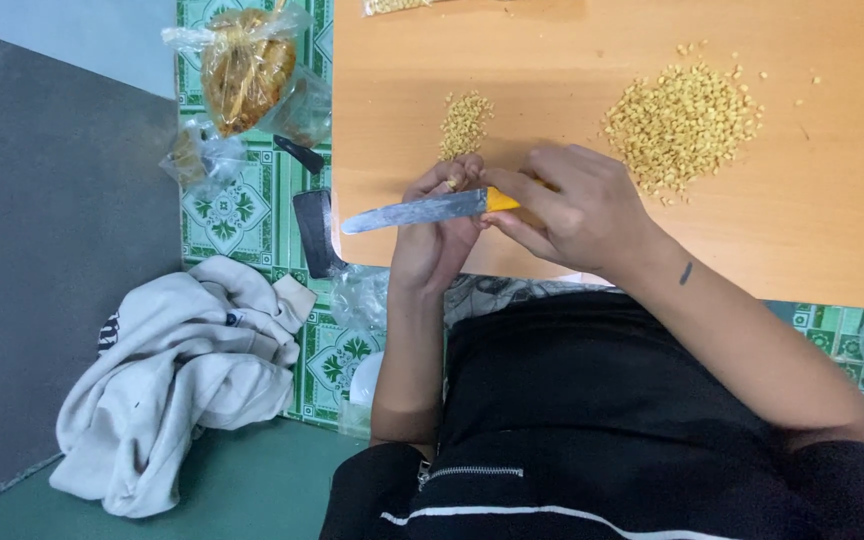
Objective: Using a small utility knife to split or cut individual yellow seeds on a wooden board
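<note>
Over the near edge of the wooden board (pixel 822 240), both hands met close together. The right hand (pixel 577 210) was closed around the yellow handle of a knife (pixel 422 210), its blade pointing toward nine o'clock and lying almost flat, probably so the edge could work on something tiny. The left hand (pixel 442 235) was pinched on a small yellow piece at its fingertips, right against the blade's heel; what the piece was could not be told.

At twelve o'clock from the hands lay a small heap (pixel 465 122) of pale yellow bits, and at two o'clock a larger heap (pixel 682 122), the two kept well apart, seemingly sorted.

At ten o'clock, off the board on a green patterned mat (pixel 242 215), stood a tied clear plastic bag (pixel 247 65) of brownish-orange contents, with a smaller clear bag (pixel 202 155) just below it. No label could be made out on either. A dark cleaver (pixel 314 232) rested beside the board's edge, and a crumpled pale garment (pixel 167 385) lay at eight o'clock.
</note>
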